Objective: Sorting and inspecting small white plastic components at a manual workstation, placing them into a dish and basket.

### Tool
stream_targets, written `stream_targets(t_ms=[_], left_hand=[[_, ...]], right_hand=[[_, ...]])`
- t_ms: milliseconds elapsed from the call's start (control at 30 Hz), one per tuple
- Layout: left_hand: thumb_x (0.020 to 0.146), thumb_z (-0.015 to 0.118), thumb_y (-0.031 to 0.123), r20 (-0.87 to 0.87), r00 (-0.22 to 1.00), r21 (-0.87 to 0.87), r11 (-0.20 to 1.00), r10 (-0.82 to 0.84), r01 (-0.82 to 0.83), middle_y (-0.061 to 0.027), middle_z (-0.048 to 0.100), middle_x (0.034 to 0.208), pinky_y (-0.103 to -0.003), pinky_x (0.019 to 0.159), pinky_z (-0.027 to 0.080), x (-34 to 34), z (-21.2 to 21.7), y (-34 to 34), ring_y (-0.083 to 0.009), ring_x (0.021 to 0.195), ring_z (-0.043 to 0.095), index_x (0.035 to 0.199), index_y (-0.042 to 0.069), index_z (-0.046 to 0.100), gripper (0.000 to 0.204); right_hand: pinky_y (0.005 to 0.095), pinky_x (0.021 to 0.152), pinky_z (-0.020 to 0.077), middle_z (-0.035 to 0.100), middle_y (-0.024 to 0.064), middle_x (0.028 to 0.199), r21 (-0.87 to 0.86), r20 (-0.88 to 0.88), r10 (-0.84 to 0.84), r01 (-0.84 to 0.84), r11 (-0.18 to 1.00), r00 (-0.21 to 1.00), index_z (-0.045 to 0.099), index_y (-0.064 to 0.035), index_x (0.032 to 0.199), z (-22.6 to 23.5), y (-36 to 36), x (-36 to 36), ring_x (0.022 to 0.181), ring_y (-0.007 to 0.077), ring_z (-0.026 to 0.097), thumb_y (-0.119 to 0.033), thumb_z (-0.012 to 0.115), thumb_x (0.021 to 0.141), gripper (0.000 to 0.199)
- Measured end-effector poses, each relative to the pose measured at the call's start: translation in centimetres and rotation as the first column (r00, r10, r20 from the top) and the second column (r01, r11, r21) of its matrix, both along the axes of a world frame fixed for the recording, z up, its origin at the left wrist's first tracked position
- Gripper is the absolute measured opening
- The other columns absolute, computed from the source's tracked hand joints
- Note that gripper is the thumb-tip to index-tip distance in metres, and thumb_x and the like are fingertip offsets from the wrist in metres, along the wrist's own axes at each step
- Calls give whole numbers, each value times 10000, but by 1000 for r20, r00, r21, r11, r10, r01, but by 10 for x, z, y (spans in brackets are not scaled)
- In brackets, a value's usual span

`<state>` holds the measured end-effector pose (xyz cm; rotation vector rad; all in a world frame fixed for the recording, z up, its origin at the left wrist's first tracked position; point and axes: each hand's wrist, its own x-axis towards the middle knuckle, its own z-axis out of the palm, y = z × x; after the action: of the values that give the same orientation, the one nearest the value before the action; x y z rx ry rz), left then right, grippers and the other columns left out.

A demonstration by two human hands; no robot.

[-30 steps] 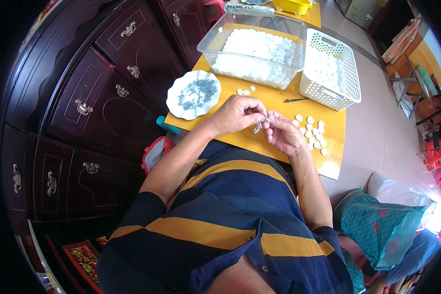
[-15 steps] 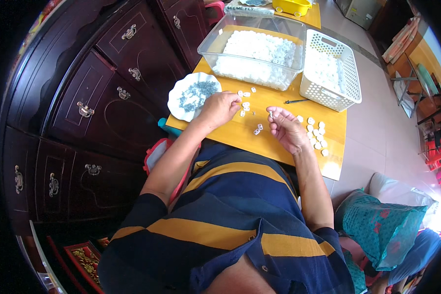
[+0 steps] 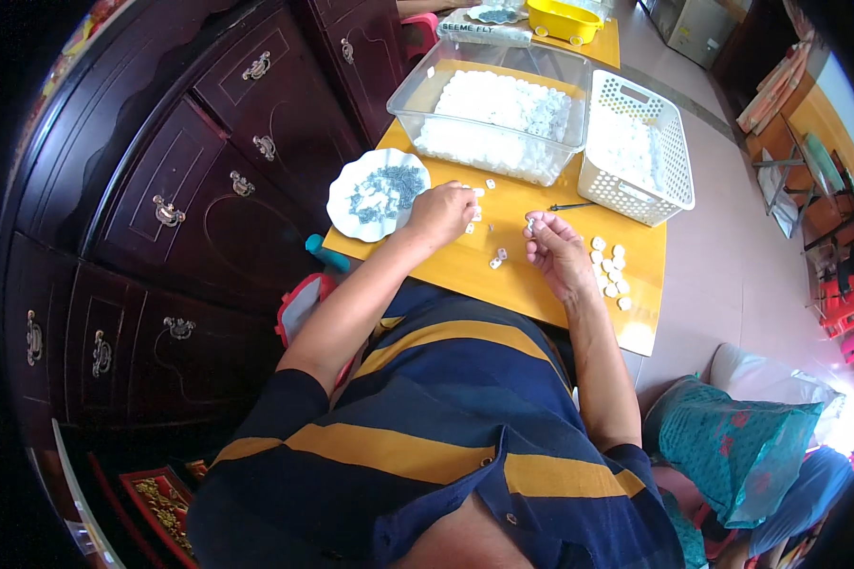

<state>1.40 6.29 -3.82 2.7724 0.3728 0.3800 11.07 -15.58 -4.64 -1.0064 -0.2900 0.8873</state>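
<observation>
Left hand (image 3: 438, 211), grip curled over loose white pieces (image 3: 481, 190); plate (image 3: 351, 185) at its 9 o'clock. Right hand (image 3: 558, 254) pinches one white piece (image 3: 530, 224); yellow surface (image 3: 541, 289) beneath

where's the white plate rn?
Head view: the white plate sits at the left edge of the yellow table, just left of the left hand and below-left of the clear tub.

hands (image 3: 441, 211) parted; left reached out.
</observation>
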Motion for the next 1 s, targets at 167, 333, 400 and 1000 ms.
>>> stream_targets(t_ms=[167,333,400,1000], left_hand=[[900,674,190,9,1000,18,1000,19,-19,-100,665,884,-410,769,535,2,-5,2,-298,857,674,888,67,662,124],[891,684,181,-8,999,-12,999,35,-35,-114,665,889,-414,767,535,-2,0,-3,-288,867,677,861,58,624,141],[878,701,174,50,999,-7,1000,-8,9,-109,670,857,-413,738,535,-4,0,-4,-293,830,679,859,52,619,148],[922,687,76,403,915,-754,575,21,319,-9,670,860,-236,670,548,-8,26,-14,-68,748,642,975,25,655,80]], right_hand=[[200,642,525,657,-12,871,23,-3,14,-14,1000,1000,651,-78,1122,0,2,0,693,56,608,-141,612,1008,136],[203,636,522,657,-2,868,7,-7,-1,1,1000,1000,659,-74,1111,-1,3,-2,689,65,607,-134,615,1005,129],[203,647,509,661,-2,876,17,-16,1,-1,1000,1000,661,-62,1108,0,3,-3,693,66,604,-123,627,996,132],[205,666,511,654,-12,886,-4,45,-12,13,1000,999,651,-84,1127,3,5,-11,709,59,601,-150,619,1008,140]])
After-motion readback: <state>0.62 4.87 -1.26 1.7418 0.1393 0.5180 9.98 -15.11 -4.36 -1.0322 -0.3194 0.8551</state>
